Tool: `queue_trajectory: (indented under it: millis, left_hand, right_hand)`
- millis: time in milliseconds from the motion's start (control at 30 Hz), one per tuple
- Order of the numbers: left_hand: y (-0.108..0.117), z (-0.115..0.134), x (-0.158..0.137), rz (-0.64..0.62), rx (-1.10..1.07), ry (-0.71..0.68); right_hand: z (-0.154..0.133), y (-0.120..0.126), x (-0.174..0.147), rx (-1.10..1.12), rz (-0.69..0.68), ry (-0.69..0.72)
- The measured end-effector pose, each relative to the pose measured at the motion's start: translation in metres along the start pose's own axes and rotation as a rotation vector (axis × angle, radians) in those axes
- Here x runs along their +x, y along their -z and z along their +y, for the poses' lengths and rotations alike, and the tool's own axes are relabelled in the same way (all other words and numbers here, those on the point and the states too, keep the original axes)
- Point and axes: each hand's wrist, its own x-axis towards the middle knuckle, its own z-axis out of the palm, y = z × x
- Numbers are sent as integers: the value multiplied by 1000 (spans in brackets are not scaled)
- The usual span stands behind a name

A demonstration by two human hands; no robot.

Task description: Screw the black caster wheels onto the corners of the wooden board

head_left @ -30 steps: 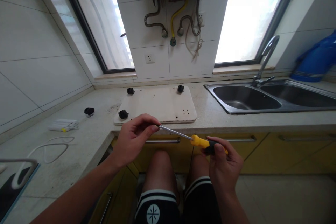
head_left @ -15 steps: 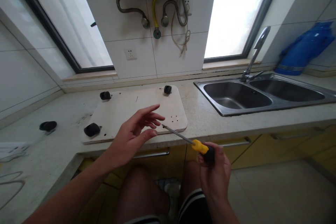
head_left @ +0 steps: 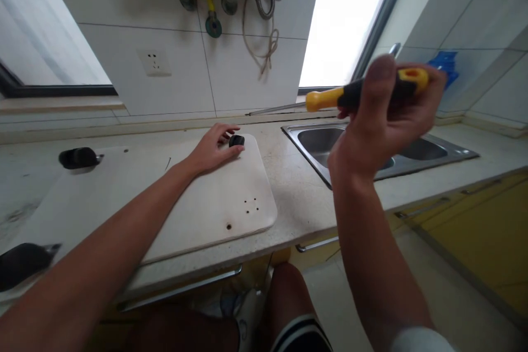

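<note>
My left hand [head_left: 216, 149] is at the far right corner of a pale wooden board [head_left: 206, 206], its thumb and fingers round a small black caster [head_left: 236, 141]. In my right hand [head_left: 383, 110], raised over the sink, is a screwdriver [head_left: 325, 100] with a yellow and black handle; its thin shaft points left, clear of the board. Two more black casters, one at the far left [head_left: 78, 158] and one at the near left [head_left: 25, 265], sit on the board. Several small holes show in its bare near right corner, and a thin dark screw [head_left: 168, 163] lies near the middle.
A steel double sink [head_left: 315, 140] with a tap is set into the counter [head_left: 295, 192] on the right. Behind the board rises a tiled wall with a socket [head_left: 154, 62], hoses and a hanging cord [head_left: 268, 55]. Drawer handles [head_left: 185, 287] run below the counter edge.
My left hand has moved to the far right caster and closed round it. My right hand has lifted the screwdriver up and to the right, away from the board. The view has shifted closer.
</note>
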Motion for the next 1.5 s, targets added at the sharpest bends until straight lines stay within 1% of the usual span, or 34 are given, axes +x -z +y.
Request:
queue_trajectory:
  millis: [67,167,200,267,367,500,633,767,1000,1167,1300,1500]
  left_hand:
    - [-1,-5,-4,-1,-15,-2]
    - [0,-5,-11,-18,5,-21]
    - [1,-5,-12,-29,14,-30]
    - [1,-4,-14,-43,28,-36]
    - [1,-3,-14,-65,76,-28]
    - [0,-3,-14,-51,140,-38]
    - [-2,-3,-14,-43,136,-68]
    - [-5,-1,-13,-39,171,-58]
    - [-9,4,-11,-19,211,-18]
    - [-9,2,-10,-21,156,12]
    - [-9,-1,-11,-4,158,34]
    - [-10,-1,-10,1,177,47]
  right_hand:
    - [8,-31,7,-7,-113,178]
    - [23,-68,3,22,-288,311]
    - [28,-77,-1,8,-328,333]
    - [41,-90,-11,-67,-406,334]
    - [56,-101,-25,-186,-472,253]
    - [69,-108,-36,-242,-524,169]
    - [76,-112,-40,-302,-560,96]
    - [84,-116,-46,-329,-585,34]
    - [96,-120,-52,-350,-599,41]
    - [98,-119,-54,-370,-596,19]
    - [101,-120,-56,-391,-592,37]
    - [100,-121,-57,-365,-596,-13]
